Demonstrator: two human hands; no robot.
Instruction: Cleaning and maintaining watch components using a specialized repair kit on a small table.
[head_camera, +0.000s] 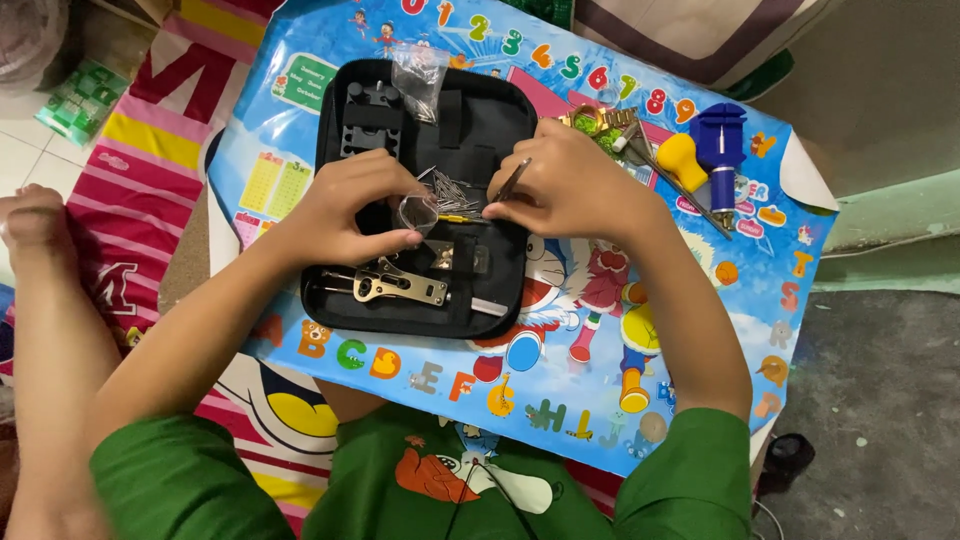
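Working over a black case (480, 130) that lies open on a bright cartoon mat (700, 300), your two hands meet near its middle. Your left hand (345, 205) has its fingers curled and pinched on a small clear bag (418, 212), held just above the case's lining. Your right hand (570, 185) is closed round a thin metal tool (512, 180), whose shaft rises between thumb and forefinger; its tip is hidden behind the fingers. Between the two hands lies a loose heap of pins (452, 188), touching the case's lining, with a small yellow-handled piece (455, 218) just beside it. Near the case's front edge rests a flat metal wrench (400, 285) with brass-coloured jaws, below your left hand. In the case's far left corner stands a black block holder (368, 118), and a second clear bag (418, 80) lies beside it, at the far edge. To the right of the case, on the mat, lie a yellow-headed hammer (682, 158) and a blue press tool (722, 150), side by side, well apart from your right hand. A gold-coloured watch band (598, 120) lies just beyond your right knuckles. Your green sleeves (690, 470) fill the lower edge of the view.
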